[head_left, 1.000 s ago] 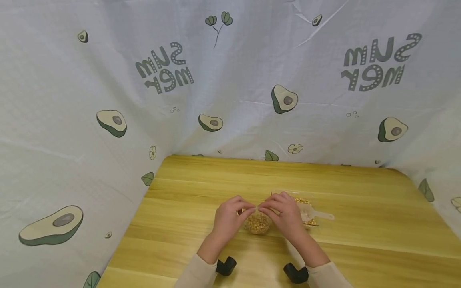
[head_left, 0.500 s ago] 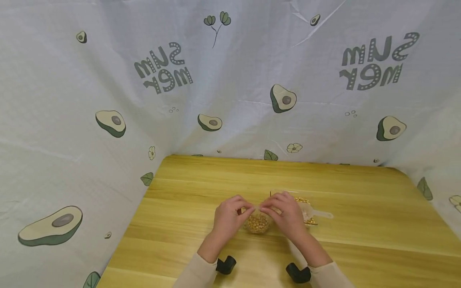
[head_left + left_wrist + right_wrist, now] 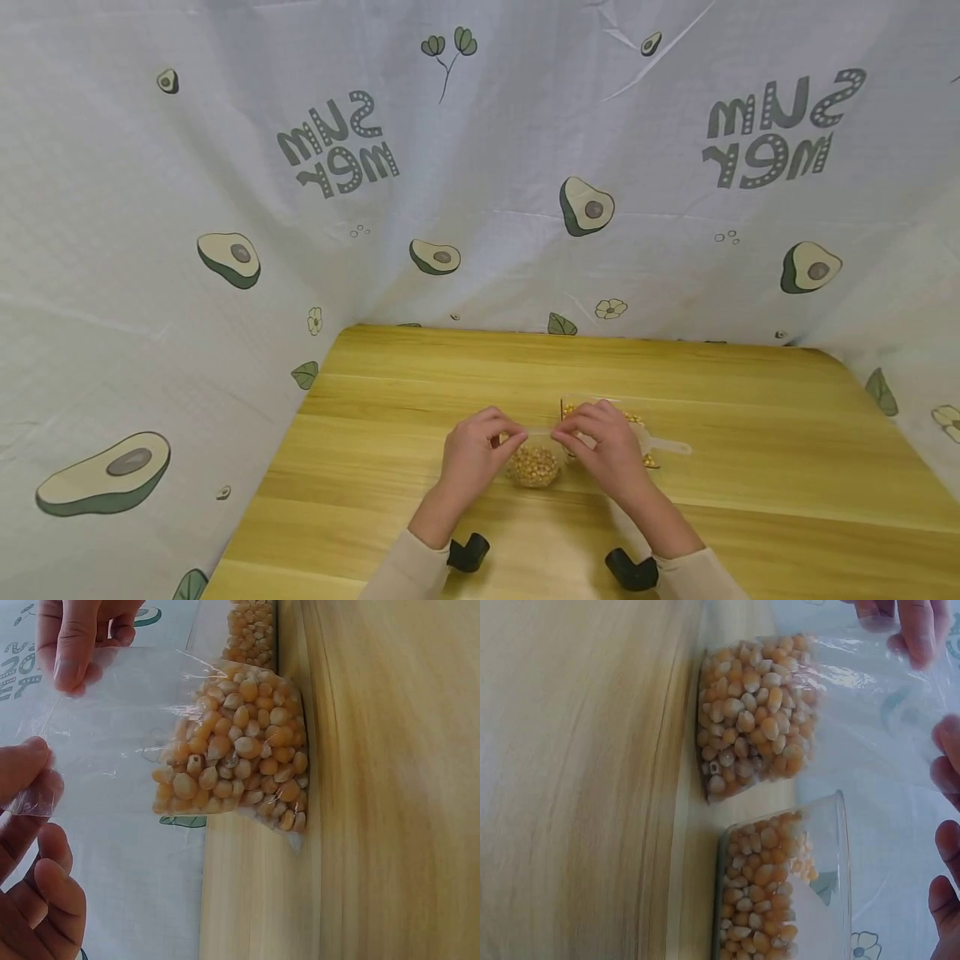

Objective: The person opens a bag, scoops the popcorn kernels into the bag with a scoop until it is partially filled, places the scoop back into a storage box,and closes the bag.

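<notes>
A clear plastic bag point(image 3: 535, 467), its lower part full of yellow corn kernels point(image 3: 240, 742), stands upright on the table. Thumb and fingertips of my left hand point(image 3: 474, 450) pinch the left end of its top edge. At the right end, my right hand point(image 3: 603, 446) pinches that same edge. Between the two hands the film is drawn out flat, as the left wrist view shows. Right behind the right hand stands a clear box point(image 3: 840, 862) with more corn kernels point(image 3: 757, 900) and a translucent scoop, whose handle point(image 3: 670, 446) sticks out to the right.
The wooden table point(image 3: 375, 392) reaches back to a white curtain point(image 3: 495, 167) printed with avocados. Black curved pieces point(image 3: 470, 552) sit by both sleeve cuffs.
My right hand has moved a little to the right, away from the left hand. The gap between the fingertips is wider and the bag's top edge is stretched out. The left hand has barely moved.
</notes>
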### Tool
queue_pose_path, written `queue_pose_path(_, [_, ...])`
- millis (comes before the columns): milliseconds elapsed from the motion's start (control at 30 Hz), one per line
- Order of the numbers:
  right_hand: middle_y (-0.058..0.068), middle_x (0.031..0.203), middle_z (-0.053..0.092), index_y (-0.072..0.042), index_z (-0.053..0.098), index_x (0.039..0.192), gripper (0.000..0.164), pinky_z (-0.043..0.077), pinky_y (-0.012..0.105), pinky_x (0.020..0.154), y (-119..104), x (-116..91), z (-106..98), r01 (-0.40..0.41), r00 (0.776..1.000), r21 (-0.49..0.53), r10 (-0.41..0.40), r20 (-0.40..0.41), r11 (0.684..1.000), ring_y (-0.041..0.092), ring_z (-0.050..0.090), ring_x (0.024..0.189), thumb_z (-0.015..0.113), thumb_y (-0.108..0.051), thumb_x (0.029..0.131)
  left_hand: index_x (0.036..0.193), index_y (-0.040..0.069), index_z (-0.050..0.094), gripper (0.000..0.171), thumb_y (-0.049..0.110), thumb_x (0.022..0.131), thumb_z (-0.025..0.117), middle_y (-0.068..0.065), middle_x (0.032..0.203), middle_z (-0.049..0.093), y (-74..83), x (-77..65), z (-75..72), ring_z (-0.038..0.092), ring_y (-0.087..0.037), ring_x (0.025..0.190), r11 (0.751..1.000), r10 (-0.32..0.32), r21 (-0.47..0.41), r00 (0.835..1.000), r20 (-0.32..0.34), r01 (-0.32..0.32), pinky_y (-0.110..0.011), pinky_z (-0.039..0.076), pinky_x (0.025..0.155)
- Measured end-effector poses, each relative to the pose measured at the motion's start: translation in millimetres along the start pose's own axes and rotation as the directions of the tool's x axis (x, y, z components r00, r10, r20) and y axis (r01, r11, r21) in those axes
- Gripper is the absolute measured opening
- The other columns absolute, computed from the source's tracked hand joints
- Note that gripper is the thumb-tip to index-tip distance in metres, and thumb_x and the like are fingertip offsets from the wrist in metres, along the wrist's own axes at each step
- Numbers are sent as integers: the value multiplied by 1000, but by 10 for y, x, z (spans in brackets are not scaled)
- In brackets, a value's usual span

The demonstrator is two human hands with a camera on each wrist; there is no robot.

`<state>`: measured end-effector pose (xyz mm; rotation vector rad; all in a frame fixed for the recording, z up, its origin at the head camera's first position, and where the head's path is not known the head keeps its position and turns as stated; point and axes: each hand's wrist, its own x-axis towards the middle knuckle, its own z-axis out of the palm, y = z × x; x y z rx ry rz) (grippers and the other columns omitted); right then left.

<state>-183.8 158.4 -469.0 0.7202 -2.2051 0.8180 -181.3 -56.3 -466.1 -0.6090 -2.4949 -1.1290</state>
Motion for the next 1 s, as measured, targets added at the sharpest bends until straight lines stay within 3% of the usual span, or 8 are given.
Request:
queue_pose_path(200, [-9,75,66,-17,74,75,21,35,13,65,27,-36,-62,-38,999,-33,38,-8,999,8,49,70,86,-4,65,87,24,80,7,29,86,76,13,86,70,-52,-17,-58,43,5,59,998,-67,-14,998,-1,67,-15,36,50])
queue_pose_path(533, [-10,70,64,-17,70,69,21,33,14,65,-43,-21,-106,-43,999,-53,42,-23,998,8,48,69,87,-5,63,82,23,80,9,30,84,76,12,83,69,-95,18,-106,48,4,62,999,-44,0,999,-22,44,-14,40,53])
queue_pose_path(733, [-11,72,64,-19,70,70,24,34,13,65,-76,-46,-117,-56,998,-10,56,-23,998,7,48,68,87,-3,62,82,23,79,10,32,85,75,12,84,69,-105,18,-106,48,3,63,999,-52,5,999,-10,53,-14,40,53])
queue_pose_path(867, [-12,77,65,-19,73,78,23,39,16,64,-70,-82,-135,-90,996,4,90,23,996,9,51,70,86,-5,67,85,22,80,11,32,85,75,11,86,69,-107,-2,-119,46,3,63,998,-64,-14,998,11,64,-15,39,52])
queue_pose_path(1000, [-7,91,70,-15,76,97,24,46,26,66,-39,-128,-210,-168,983,-28,169,72,985,13,56,78,83,-8,75,101,20,79,23,38,88,73,8,94,70,-127,-31,-145,51,-1,69,994,-89,-56,994,58,92,-17,41,55])
